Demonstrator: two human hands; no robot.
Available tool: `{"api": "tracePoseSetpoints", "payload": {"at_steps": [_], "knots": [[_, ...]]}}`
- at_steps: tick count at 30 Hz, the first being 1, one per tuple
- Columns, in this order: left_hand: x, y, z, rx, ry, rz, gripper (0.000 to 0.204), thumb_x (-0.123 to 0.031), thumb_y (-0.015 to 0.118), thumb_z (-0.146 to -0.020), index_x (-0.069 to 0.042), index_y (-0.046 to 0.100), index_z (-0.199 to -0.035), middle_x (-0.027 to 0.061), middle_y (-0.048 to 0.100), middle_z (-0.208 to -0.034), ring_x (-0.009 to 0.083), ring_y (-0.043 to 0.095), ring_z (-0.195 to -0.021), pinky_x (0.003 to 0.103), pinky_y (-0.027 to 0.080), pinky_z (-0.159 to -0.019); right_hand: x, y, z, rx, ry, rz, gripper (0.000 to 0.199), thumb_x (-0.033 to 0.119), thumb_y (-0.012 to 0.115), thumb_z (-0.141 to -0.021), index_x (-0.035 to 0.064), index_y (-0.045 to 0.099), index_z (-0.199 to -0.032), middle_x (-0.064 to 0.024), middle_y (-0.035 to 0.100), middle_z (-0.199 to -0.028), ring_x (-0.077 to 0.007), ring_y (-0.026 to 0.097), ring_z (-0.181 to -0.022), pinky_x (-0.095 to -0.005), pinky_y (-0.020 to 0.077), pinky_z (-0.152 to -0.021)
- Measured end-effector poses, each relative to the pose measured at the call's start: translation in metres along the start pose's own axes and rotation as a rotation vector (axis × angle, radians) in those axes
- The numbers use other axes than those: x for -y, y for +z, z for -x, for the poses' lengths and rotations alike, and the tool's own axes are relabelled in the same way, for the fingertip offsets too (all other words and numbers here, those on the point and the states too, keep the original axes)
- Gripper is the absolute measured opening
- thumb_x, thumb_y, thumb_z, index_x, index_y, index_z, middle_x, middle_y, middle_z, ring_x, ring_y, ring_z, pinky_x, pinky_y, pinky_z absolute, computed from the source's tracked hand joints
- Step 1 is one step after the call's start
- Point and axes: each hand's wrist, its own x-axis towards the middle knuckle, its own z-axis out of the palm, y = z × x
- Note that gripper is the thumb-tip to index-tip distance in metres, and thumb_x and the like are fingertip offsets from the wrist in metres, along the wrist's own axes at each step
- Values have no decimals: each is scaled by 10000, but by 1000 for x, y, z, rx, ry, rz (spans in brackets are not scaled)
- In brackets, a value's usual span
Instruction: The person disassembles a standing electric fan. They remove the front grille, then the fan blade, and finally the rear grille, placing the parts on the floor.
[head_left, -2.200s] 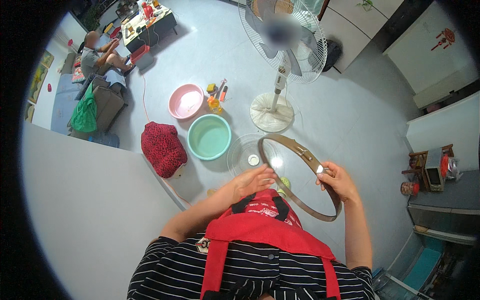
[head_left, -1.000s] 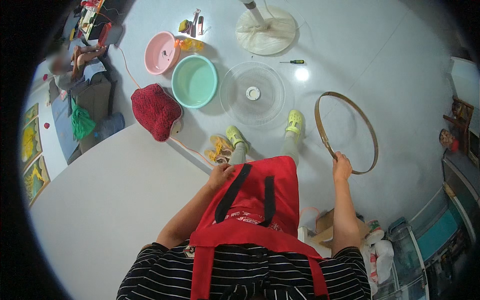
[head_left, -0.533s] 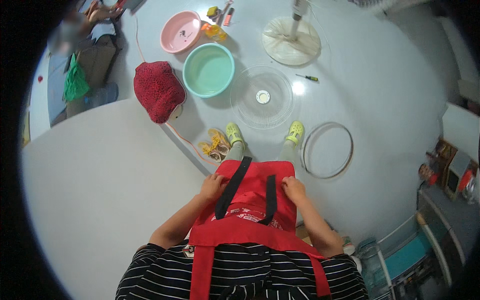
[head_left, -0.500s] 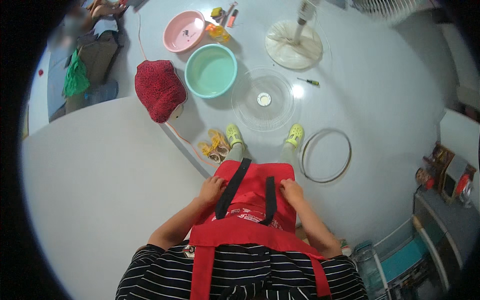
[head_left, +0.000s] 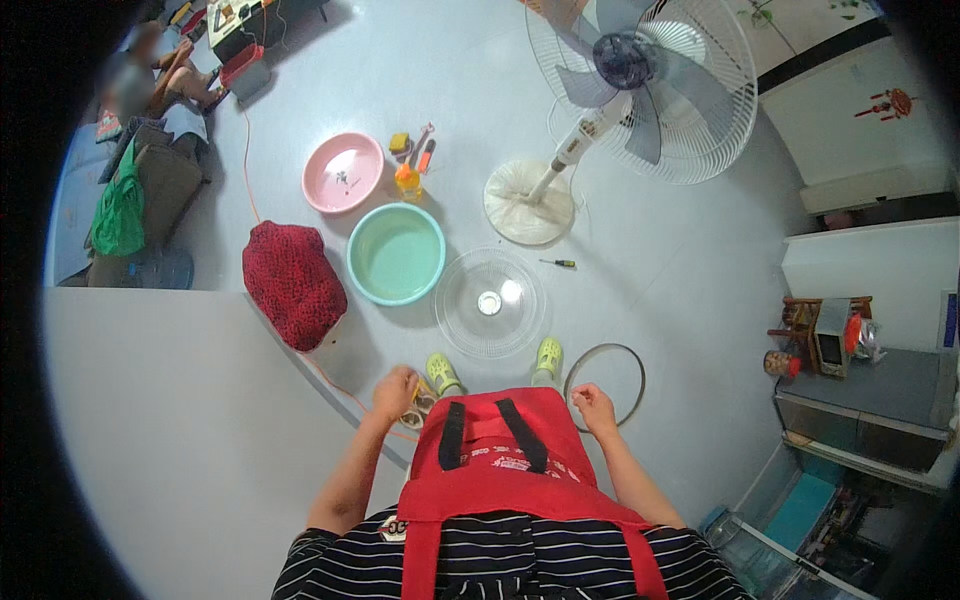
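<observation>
My left hand (head_left: 397, 390) is closed in a loose fist beside the apron, just above a pair of sandals (head_left: 416, 412); nothing shows in it. My right hand (head_left: 594, 405), its fingers curled in and seemingly bare, hovers over the near-left part of a thin dark ring (head_left: 643, 380) on the floor. Between the hands hangs my red apron (head_left: 495, 425) with black straps. Beyond my yellow-green clogs (head_left: 548, 358) a round clear fan grille (head_left: 462, 318) lies flat. A small screwdriver (head_left: 562, 263) rests past it.
A standing fan (head_left: 572, 145), its blades bare in front, rises at the far right-centre. Farther left stand a green basin (head_left: 397, 255), a pink basin (head_left: 343, 172) and a spray bottle (head_left: 408, 182). A red patterned cover (head_left: 293, 285) sits by the white table (head_left: 190, 420). Another person sits far left.
Both hands have come off the apron and moved outward, the left toward the sandals, the right toward the ring. The view has tilted up, showing the fan's head and blades.
</observation>
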Motion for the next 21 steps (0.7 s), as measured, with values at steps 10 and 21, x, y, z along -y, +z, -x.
{"api": "tracePoseSetpoints", "payload": {"at_steps": [10, 21], "knots": [[-89, -79, -78, -348, 56, 321, 190, -210, 530, -857, -25, 558, -887, 148, 623, -799, 320, 604, -727, 388, 468, -661, 46, -57, -48, -140, -160, 17, 126, 137, 579, -835, 38, 597, -912, -7, 605, -779, -86, 558, -721, -231, 445, -669], [-291, -21, -117, -475, 127, 696, 368, -203, 547, -866, -32, 433, -1171, 164, 585, -1084, 271, 611, -904, 346, 490, -746, 239, -229, -117, -628, -993, 35, 266, 117, 571, -832, 43, 544, -1086, -101, 552, -1124, -227, 526, -988, -307, 411, -852]]}}
